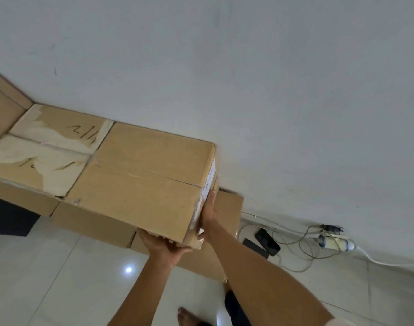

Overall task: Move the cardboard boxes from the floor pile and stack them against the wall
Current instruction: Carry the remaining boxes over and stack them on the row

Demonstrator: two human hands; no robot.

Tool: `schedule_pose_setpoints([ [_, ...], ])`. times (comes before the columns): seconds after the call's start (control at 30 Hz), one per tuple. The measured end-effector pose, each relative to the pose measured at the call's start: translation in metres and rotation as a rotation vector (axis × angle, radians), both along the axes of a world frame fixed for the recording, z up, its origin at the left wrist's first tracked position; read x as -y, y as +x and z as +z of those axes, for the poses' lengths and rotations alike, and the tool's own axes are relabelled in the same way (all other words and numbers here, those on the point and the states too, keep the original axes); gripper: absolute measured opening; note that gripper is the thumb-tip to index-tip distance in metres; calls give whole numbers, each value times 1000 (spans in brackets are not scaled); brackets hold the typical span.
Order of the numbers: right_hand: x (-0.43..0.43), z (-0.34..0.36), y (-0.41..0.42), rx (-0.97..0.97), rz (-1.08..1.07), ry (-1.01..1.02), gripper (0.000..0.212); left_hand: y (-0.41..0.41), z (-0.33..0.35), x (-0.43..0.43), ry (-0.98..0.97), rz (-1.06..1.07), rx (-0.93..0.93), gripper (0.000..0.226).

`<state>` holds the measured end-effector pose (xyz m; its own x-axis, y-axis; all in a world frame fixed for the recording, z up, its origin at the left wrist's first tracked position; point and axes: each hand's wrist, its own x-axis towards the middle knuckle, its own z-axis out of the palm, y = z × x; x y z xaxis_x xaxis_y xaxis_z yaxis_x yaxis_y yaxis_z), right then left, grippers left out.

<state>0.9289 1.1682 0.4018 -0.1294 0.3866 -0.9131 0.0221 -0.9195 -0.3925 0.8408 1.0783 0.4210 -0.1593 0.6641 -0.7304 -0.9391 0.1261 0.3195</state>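
Cardboard box (pixel 142 175), top tier beyond your grip, wall (pixel 248 67) just past it: left hand (pixel 163 245) curled under near corner, right hand (pixel 208 212) flat on end; uneven push could skew it off the lower boxes (pixel 95 222).

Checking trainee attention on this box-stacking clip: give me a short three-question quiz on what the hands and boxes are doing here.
1. True or false: the right hand lies flat against the labelled side of the held box.
2. Where does the left hand hold that box? A) its top B) its near lower edge C) its wall-side edge
3. Fill in: the handwritten boxes sit to the ___ of the held box.
Key: 1 true; 2 B; 3 left.
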Motion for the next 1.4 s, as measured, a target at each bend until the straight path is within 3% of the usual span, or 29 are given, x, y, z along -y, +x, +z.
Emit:
schedule_pose_setpoints([
  [0.23,-8,-7,-3,-40,86,-21,97,8,1,-10,-63,19,6,95],
  [0.43,-13,4,-4,-14,187,-31,88,3,2,-9,83,19,13,94],
  [0.53,-21,8,2,37,276,29,80,-2,6,-4,-51,30,-13,88],
  [0.6,-27,11,6,41,267,89,64,-9,10,2,-205,47,-51,79],
  [0.67,-35,22,8,72,192,170,50,-19,16,6,-299,38,-108,63],
  [0.77,-44,43,4,122,46,290,63,-36,27,10,-353,-5,-154,43],
  [0.87,-46,61,-5,270,20,493,73,-57,39,12,-376,-6,-203,47],
  [1.03,-36,100,-14,568,-64,1085,41,-106,62,12,-366,33,-348,64],
  [1.17,-32,107,-33,654,350,1372,45,-148,85,14,-309,32,-393,71],
  [1.27,-24,110,-57,664,679,1356,57,-172,94,14,-381,-54,-568,61],
  [1.4,-1,110,-92,678,919,1360,67,-185,92,15,-417,-164,-717,56],
])
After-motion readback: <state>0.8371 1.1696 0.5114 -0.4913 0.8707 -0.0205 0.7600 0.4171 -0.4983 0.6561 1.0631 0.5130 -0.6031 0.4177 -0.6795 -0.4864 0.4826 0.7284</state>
